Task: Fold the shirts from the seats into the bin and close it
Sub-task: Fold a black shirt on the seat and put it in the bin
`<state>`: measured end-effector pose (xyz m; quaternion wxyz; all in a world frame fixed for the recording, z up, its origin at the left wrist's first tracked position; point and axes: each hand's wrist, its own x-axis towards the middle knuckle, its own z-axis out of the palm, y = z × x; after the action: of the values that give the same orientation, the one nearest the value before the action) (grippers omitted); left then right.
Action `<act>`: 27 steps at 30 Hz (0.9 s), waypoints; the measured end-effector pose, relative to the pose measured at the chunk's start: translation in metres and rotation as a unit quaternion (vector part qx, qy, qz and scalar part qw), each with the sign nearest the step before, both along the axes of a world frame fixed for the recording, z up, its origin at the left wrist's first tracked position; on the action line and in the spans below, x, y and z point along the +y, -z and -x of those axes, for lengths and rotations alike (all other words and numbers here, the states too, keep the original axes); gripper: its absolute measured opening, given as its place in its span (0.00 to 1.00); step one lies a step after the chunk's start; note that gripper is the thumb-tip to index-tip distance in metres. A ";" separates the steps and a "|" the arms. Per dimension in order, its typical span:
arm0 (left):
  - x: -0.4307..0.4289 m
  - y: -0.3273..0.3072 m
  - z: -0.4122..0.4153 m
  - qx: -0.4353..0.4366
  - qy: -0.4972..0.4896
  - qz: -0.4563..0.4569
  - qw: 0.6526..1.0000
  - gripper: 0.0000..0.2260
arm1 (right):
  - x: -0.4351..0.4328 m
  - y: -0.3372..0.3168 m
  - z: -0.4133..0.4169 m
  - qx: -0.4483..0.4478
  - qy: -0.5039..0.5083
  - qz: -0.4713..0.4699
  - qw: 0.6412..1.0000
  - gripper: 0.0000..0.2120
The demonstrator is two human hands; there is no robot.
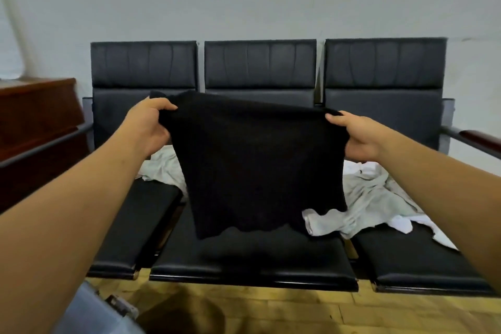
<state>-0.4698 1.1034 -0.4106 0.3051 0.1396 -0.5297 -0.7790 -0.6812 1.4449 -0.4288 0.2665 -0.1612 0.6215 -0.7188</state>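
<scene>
The person is holding a black shirt (257,165) up in the air in front of the row of three black seats (254,266), over the middle seat. The left hand (147,127) is pinching the shirt's upper left corner, its fingers (165,106) curling over the top edge of the cloth. The right hand (357,138) is gripping the upper right corner, thumb on the near side and the other fingers hiding behind the fabric. The shirt is hanging spread between the two hands, its wavy lower hem floating above the middle seat's front half without touching it. A pale grey shirt (371,195) is lying crumpled across the back of the right seat and spilling over the gap onto the middle seat's right edge, with a white garment (401,222) lying against it nearer the right seat's front. Another pale shirt (162,165) is lying bunched at the back right corner of the left seat. At the bottom left corner of the view, on the wooden floor (298,312), something blue-grey with a metal latch is showing, possibly the bin (92,312), though it is too blurred to be sure.
</scene>
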 end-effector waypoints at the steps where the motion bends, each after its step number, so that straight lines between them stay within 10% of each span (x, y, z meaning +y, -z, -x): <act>1: 0.003 -0.007 0.000 0.006 -0.011 0.005 1.000 0.25 | 0.002 -0.006 -0.004 0.002 0.001 -0.013 1.000 0.08; 11: 0.013 -0.023 -0.010 -0.091 -0.041 0.091 0.991 0.16 | 0.019 -0.008 -0.007 -0.083 -0.007 -0.064 0.994 0.12; 22: 0.008 0.010 -0.016 -0.158 -0.018 0.162 0.974 0.17 | 0.006 0.041 -0.017 0.047 -0.087 -0.466 0.879 0.11; 27: -0.003 0.026 -0.012 -0.151 0.009 0.144 0.978 0.10 | 0.003 0.050 -0.013 -0.004 -0.063 -0.209 0.976 0.10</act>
<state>-0.4578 1.1002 -0.4362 0.2310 0.2055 -0.6775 -0.6673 -0.6679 1.4474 -0.4787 0.3418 -0.1379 0.7452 -0.5558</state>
